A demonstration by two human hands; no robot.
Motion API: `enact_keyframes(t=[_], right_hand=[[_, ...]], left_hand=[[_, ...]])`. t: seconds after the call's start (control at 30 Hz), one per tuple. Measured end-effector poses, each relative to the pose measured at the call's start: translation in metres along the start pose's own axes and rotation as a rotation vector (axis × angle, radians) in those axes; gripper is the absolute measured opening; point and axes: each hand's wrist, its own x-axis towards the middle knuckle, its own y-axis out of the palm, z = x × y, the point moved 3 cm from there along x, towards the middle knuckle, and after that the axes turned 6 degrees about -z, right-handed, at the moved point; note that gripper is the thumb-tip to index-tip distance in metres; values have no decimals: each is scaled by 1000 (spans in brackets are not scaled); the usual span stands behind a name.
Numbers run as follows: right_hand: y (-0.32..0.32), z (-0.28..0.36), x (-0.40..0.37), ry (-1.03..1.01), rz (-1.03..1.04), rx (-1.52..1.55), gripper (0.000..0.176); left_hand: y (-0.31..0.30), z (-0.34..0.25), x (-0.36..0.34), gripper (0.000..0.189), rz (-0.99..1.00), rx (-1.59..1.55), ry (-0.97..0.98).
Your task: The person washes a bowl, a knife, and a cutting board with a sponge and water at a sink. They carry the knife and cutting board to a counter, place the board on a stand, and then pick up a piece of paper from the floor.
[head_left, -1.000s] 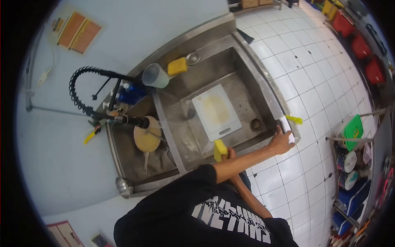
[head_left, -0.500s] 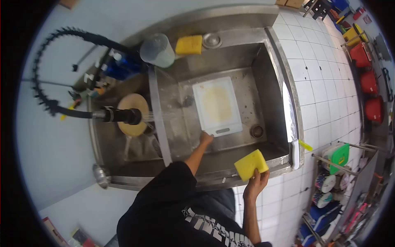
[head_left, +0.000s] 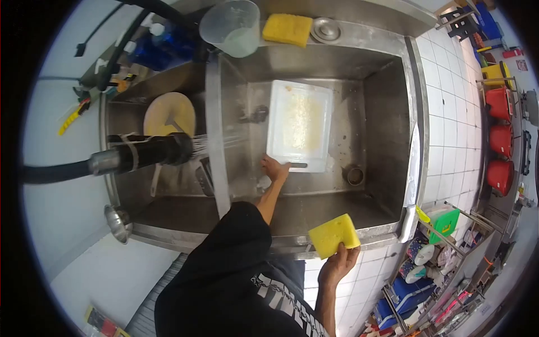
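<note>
A white cutting board (head_left: 300,124) with a yellowish stain leans in the right sink basin. My left hand (head_left: 275,168) grips its lower left corner, beside the handle slot. Over the front rim of the sink, my right hand (head_left: 340,262) pinches a yellow sponge (head_left: 333,236) between thumb and fingers. From a black spray nozzle (head_left: 163,150) at the left, water sprays toward the right basin, crossing the divider (head_left: 218,140).
A plastic jug (head_left: 231,28), another yellow sponge (head_left: 287,30) and a metal lid (head_left: 326,30) sit on the back ledge. A knife (head_left: 412,168) lies on the right rim. The left basin holds a round board (head_left: 169,115). A metal bowl (head_left: 117,223) is at the front left.
The view has shifted closer to the sink. The cutting board has turned slightly and appears more raised in my left hand. The sponge is still in my right hand.
</note>
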Motion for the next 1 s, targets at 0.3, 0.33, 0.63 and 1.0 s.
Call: enact_keyframes(t=[0.3,0.33,0.63,1.0], right_hand=[[111,97,11,-374,607,-185,30],[141,125,-6,-480,712,-276,32],[291,199,-155,-1105,983,-429,43],[262,208,-64,-1112,1044,-506,29]], left_hand=[[-125,1,4,55,169,-325,438],[-142,-5,-6,51,211,-381,415],[-273,-41,-70,49,300,-635,337],[-309,-34,-18,30,103,-514,385]])
